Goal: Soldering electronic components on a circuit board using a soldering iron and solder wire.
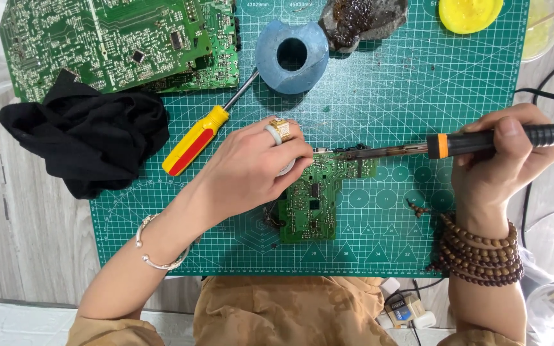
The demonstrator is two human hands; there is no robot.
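Note:
A small green circuit board point(312, 202) lies on a green cutting mat point(379, 96). My left hand point(254, 170), wearing a ring and a silver bracelet, rests on the board's upper left corner with fingers curled over something white, possibly solder. My right hand point(501, 154), with wooden bead bracelets on the wrist, grips a soldering iron point(482, 142) with a black and orange handle. The iron's dark tip point(354, 154) reaches the board's top edge.
A yellow and red screwdriver point(195, 139) lies left of my hand. A black cloth point(91, 141) and large green circuit boards point(117, 45) sit top left. A blue ring-shaped stand point(291, 56), a dirty sponge tray point(363, 19) and a yellow lid point(469, 13) line the top.

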